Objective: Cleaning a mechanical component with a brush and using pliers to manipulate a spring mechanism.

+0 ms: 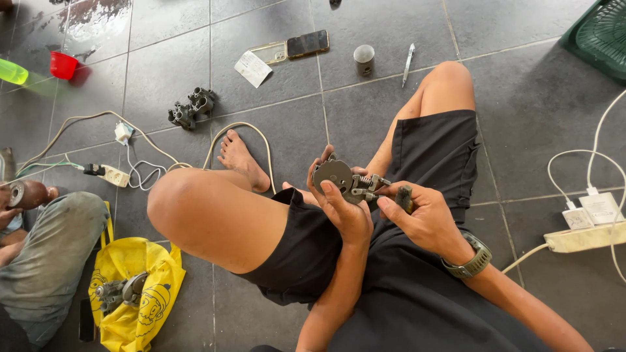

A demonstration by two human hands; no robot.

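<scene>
I sit on a grey tiled floor with my knees apart. My left hand point(342, 205) grips a grey metal mechanical part point(339, 176) with a round disc face and a small spring assembly on its right side. My right hand point(420, 215), wearing a wrist watch point(471, 261), holds a small dark tool point(404, 197) against the spring side of the part. Both hands are above my lap, between my thighs.
Another metal part point(190, 107) lies on the floor ahead. A phone point(308, 43), paper slip point(252, 68), small cup point(364, 58) and pen point(408, 62) lie farther off. Power strips and cables point(583, 236) sit right and left. A yellow bag point(134, 287) holds a part; another person point(39, 261) sits left.
</scene>
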